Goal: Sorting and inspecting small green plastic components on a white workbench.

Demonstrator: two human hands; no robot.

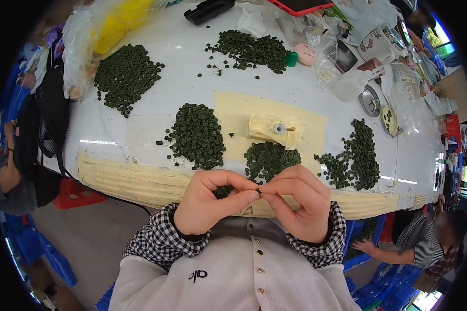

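Note:
My left hand point(205, 199) and my right hand point(301, 199) meet at the near edge of the table. Thumb and forefinger of each are closed in a pinch on one small dark green piece point(258, 191), mostly covered by the fingertips. Just beyond them lies a pile of small dark green round pieces point(272, 159), partly behind my right hand. A larger pile of ring-like green pieces point(197, 136) is to its left. Behind the nearer pile stands a block wrapped in yellowish tape point(264, 128), with a metal pin point(288, 129) sticking out of it.
More green pieces are heaped at the right point(365, 155), far left point(127, 75) and far middle point(254, 49). Clear plastic bags point(78, 57), a white squeeze bottle point(350, 84) and a round tin point(370, 100) lie around the edges. Another person point(425, 238) works at the right.

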